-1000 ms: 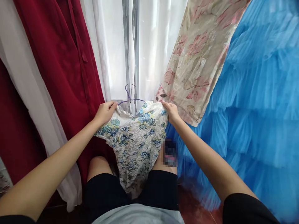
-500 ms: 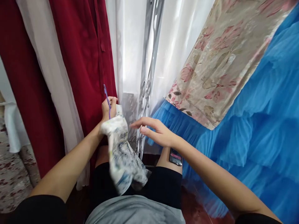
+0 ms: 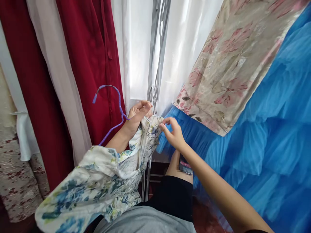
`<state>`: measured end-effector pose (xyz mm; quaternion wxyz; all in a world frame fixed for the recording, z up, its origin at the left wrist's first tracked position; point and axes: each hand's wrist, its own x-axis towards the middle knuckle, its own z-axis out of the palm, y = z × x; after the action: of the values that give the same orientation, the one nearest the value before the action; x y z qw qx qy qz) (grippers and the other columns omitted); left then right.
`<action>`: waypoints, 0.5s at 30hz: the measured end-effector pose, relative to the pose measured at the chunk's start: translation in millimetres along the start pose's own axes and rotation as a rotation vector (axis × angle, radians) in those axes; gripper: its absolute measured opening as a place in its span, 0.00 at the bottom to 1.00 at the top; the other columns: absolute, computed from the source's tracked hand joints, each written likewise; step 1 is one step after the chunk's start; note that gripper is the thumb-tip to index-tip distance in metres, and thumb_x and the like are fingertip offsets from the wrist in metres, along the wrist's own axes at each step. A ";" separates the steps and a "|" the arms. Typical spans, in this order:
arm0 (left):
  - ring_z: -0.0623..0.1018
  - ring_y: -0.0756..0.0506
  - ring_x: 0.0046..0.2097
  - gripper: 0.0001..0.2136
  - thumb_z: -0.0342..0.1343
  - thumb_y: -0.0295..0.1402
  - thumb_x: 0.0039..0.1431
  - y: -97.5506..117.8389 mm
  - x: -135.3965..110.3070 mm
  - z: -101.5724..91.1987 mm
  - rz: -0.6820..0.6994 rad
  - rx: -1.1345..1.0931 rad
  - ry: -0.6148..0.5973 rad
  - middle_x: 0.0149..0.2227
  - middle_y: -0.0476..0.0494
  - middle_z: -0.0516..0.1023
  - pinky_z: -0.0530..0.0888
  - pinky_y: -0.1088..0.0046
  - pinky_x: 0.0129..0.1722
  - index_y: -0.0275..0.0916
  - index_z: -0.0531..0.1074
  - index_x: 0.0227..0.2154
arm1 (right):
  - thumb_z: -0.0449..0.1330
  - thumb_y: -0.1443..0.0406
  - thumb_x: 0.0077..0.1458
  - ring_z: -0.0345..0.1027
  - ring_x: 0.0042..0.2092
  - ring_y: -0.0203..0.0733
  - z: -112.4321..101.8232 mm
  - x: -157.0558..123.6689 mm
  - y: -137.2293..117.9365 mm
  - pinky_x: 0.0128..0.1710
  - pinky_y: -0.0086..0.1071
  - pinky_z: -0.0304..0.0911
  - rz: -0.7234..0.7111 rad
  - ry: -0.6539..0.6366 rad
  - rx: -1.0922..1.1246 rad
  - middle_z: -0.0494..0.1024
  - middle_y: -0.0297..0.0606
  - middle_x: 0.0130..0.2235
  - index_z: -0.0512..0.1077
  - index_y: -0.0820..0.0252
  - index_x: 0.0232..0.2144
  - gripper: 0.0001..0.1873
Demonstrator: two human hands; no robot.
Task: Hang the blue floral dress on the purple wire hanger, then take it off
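Observation:
A purple-wrapped clothes hanger (image 3: 120, 106) has its hook pointing up and left. One of its arms slopes down into a white floral garment (image 3: 89, 181) with blue, green and yellow print; the other arm disappears at my left hand (image 3: 139, 117). That hand is closed by the hanger and the garment's upper edge, its palm partly hidden by the cloth. My right hand (image 3: 174, 132) pinches the garment's right edge between thumb and fingers. The garment's body spreads left across my lap, with gathered fabric in the middle.
Dark red cloth (image 3: 82, 64) and a pale panel (image 3: 54, 64) hang at left. Ahead are a grey metal stand (image 3: 155, 64) and white curtains (image 3: 184, 48). A floral dress (image 3: 218, 81) and blue ruffled fabric (image 3: 267, 145) hang at right. A phone (image 3: 186, 166) lies on my right thigh.
My left hand has moved right with the hanger, whose hook now shows fully. The garment has spread out to the left. My right hand has closed on its edge.

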<state>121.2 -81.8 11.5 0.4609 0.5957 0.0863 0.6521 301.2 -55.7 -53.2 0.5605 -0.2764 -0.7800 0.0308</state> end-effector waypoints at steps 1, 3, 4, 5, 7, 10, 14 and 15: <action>0.61 0.54 0.21 0.16 0.69 0.46 0.52 -0.7 1.1 5.3 -0.002 -0.037 -0.011 0.17 0.59 0.54 0.68 0.76 0.29 0.40 0.72 0.31 | 0.58 0.54 0.65 0.67 0.46 0.47 -3.0 3.9 0.6 0.48 0.39 0.62 -0.014 0.056 -0.014 0.74 0.42 0.42 0.71 0.56 0.40 0.12; 0.62 0.54 0.22 0.16 0.69 0.46 0.52 -3.0 2.6 15.6 -0.015 -0.078 -0.049 0.17 0.60 0.53 0.70 0.76 0.31 0.40 0.72 0.32 | 0.57 0.53 0.65 0.66 0.49 0.48 -9.2 11.7 5.2 0.48 0.38 0.62 -0.031 0.025 -0.001 0.73 0.42 0.46 0.71 0.56 0.41 0.13; 0.63 0.54 0.22 0.16 0.69 0.45 0.53 -4.6 3.0 19.8 -0.024 -0.082 -0.065 0.17 0.60 0.54 0.71 0.75 0.33 0.40 0.72 0.32 | 0.55 0.53 0.66 0.66 0.45 0.46 -12.8 13.9 8.8 0.45 0.36 0.62 -0.016 -0.033 0.022 0.72 0.40 0.42 0.71 0.56 0.37 0.14; 0.63 0.54 0.22 0.16 0.69 0.45 0.53 -6.3 3.2 22.8 -0.033 -0.078 -0.075 0.17 0.60 0.54 0.71 0.75 0.34 0.40 0.72 0.33 | 0.53 0.52 0.67 0.66 0.40 0.43 -16.9 14.3 13.1 0.40 0.34 0.61 0.016 -0.091 0.047 0.71 0.37 0.36 0.69 0.56 0.32 0.17; 0.64 0.55 0.22 0.16 0.69 0.44 0.52 -10.8 3.4 24.2 -0.054 -0.061 -0.074 0.18 0.60 0.56 0.72 0.75 0.35 0.40 0.71 0.33 | 0.52 0.50 0.67 0.57 0.30 0.37 -27.3 9.1 22.3 0.31 0.32 0.55 0.100 -0.164 0.093 0.61 0.31 0.26 0.63 0.57 0.25 0.23; 0.68 0.54 0.24 0.17 0.71 0.42 0.50 -21.8 3.7 16.9 -0.066 -0.042 -0.021 0.20 0.58 0.61 0.72 0.76 0.34 0.41 0.70 0.34 | 0.55 0.49 0.64 0.49 0.27 0.34 -47.2 -8.5 34.1 0.27 0.31 0.47 0.217 -0.161 0.157 0.55 0.28 0.23 0.60 0.58 0.22 0.26; 0.73 0.53 0.30 0.15 0.71 0.36 0.50 -43.4 4.6 3.6 -0.082 -0.026 0.035 0.27 0.54 0.69 0.72 0.77 0.33 0.42 0.72 0.37 | 0.64 0.47 0.56 0.51 0.25 0.33 -70.5 -32.9 44.1 0.24 0.30 0.46 0.452 -0.085 0.333 0.61 0.29 0.22 0.69 0.60 0.21 0.25; 0.74 0.53 0.32 0.14 0.70 0.34 0.51 -48.5 4.8 0.2 -0.118 -0.026 0.026 0.30 0.53 0.71 0.72 0.77 0.34 0.42 0.73 0.39 | 0.66 0.47 0.53 0.52 0.24 0.33 -74.8 -38.0 46.8 0.24 0.30 0.47 0.507 -0.038 0.379 0.64 0.30 0.22 0.71 0.60 0.22 0.24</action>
<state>146.1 -51.3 -17.1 0.5051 0.5751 0.1190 0.6324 394.8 -53.4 -74.9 0.5618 -0.3520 -0.6770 0.3197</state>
